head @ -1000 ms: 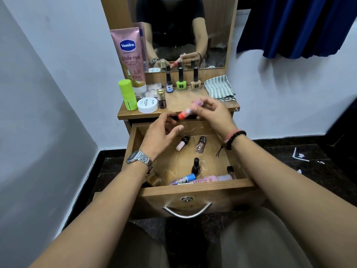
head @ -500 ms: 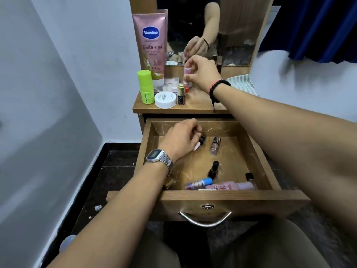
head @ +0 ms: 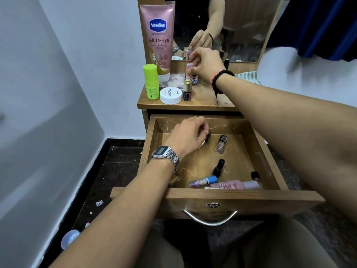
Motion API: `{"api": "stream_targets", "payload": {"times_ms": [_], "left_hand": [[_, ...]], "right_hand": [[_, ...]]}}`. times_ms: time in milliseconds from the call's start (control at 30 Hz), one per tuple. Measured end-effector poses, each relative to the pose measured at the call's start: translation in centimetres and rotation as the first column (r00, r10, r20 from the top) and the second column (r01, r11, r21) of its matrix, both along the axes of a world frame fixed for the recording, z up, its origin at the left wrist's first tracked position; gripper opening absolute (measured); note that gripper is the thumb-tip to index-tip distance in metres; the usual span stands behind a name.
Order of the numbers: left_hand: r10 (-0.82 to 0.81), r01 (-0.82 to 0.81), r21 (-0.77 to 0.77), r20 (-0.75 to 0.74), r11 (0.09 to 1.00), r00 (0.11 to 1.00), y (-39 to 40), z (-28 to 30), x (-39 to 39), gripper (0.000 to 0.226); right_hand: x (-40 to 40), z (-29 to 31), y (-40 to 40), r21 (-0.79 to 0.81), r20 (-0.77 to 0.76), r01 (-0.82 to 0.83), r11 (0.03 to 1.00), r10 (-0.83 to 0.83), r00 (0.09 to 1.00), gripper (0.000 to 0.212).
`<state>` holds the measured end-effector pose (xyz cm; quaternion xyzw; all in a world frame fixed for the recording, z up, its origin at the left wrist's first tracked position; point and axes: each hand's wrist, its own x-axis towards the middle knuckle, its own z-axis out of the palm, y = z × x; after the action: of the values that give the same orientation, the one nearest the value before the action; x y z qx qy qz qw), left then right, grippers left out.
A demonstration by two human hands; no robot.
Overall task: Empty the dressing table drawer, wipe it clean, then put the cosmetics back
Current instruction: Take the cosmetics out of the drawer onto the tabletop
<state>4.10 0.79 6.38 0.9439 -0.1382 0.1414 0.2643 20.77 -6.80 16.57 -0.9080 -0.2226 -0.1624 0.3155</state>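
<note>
Stage: emptying, by my reckoning roughly midway; no wiping had begun and nothing had gone back.
Drawer point(head: 222, 196): pulled open below the table point(head: 202, 105), loose hairs across its floor.
Left in the drawer: a glitter polish point(head: 221, 144) near the back, a dark polish point(head: 218, 168) in the middle, a blue-capped balm point(head: 202, 180) and a pink tube point(head: 235, 185) against the front wall, a dark-capped bottle point(head: 256, 176) in the front right corner, and something gold half hidden under the left wrist.
Left hand point(head: 186, 139): inside the drawer toward the back left, fingers curled around a small black-capped bottle point(head: 207, 136); whether it had lifted clear of the floor I could not tell.
Right hand point(head: 204, 63): above the table behind the drawer, fingertips pinching a pink stick point(head: 189, 67) upright, set among the items by the mirror point(head: 241, 26).
Already on the table: the Vaseline tube point(head: 157, 35), a green stick point(head: 150, 82), a white jar point(head: 171, 95), a gold-capped bottle point(head: 187, 89).
Still to do: clear the rest, wipe, refill.
</note>
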Motion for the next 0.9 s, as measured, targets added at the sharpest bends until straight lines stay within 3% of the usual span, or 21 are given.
{"api": "stream_targets", "payload": {"times_ms": [100, 200, 333, 433, 500, 733, 900], "left_hand": [[0.001, -0.001, -0.002, 0.017, 1.0, 1.0, 0.0, 0.0, 0.0, 0.012], [0.011, -0.012, 0.006, 0.015, 1.0, 1.0, 0.1, 0.0, 0.0, 0.015], [0.027, -0.027, 0.054, 0.004, 0.998, 1.0, 0.1, 0.0, 0.0, 0.007], [0.059, -0.057, 0.113, -0.016, 0.992, 0.998, 0.2, 0.0, 0.0, 0.008], [0.079, -0.075, 0.107, -0.037, 0.991, 0.996, 0.3, 0.0, 0.0, 0.012], [0.131, -0.121, 0.095, -0.108, 0.988, 0.986, 0.4, -0.2, 0.0, 0.022], [0.161, -0.151, 0.091, -0.112, 0.984, 0.981, 0.5, -0.3, 0.1, 0.027]], "right_hand": [[-0.6, 0.7, -1.2, 0.043, 0.013, -0.009, 0.999, 0.009, 1.0, 0.037], [-2.3, 1.5, -2.9, 0.198, 0.032, 0.005, 0.98, -0.011, 0.999, 0.04], [-5.8, -0.7, -6.4, 0.476, -0.021, 0.032, 0.879, -0.024, 0.999, 0.019], [-7.9, -4.5, -9.0, 0.525, -0.151, 0.112, 0.844, -0.037, 0.988, 0.014], [-9.1, -6.8, -9.9, 0.484, -0.229, 0.127, 0.866, -0.015, 0.973, 0.024], [-10.8, -8.5, -10.3, 0.26, -0.017, -0.039, 0.965, 0.045, 0.999, 0.038], [-10.5, -9.5, -10.8, -0.102, -0.212, -0.056, 0.993, 0.033, 0.977, 0.04]]}}
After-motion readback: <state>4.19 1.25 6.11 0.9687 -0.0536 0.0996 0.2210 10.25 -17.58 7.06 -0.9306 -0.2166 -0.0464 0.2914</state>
